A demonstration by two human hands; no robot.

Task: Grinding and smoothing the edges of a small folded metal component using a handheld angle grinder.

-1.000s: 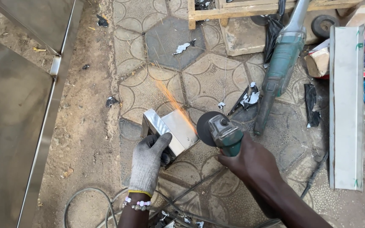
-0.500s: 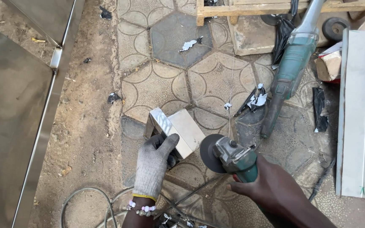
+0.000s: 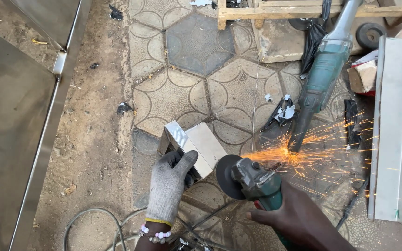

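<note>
My left hand [image 3: 169, 186], in a grey knit glove, grips a small shiny metal box piece [image 3: 192, 146] and holds it tilted just above the paved ground. My bare right hand [image 3: 298, 216] is closed around a green angle grinder [image 3: 252, 179]. Its dark disc [image 3: 224, 176] meets the right edge of the metal box. Orange sparks [image 3: 303, 151] spray out to the right from the disc.
A second, larger green grinder [image 3: 324, 76] lies on the ground at the upper right. A long metal channel [image 3: 394, 125] lies at the right edge. A big steel sheet panel [image 3: 19, 116] fills the left side. Cables [image 3: 89, 218] run near my left arm. A wooden pallet [image 3: 298, 9] sits at the top.
The grinder disc has moved against the right edge of the metal piece, and sparks now fly to the right; half a second ago there were none. One second ago sparks shot up-left.
</note>
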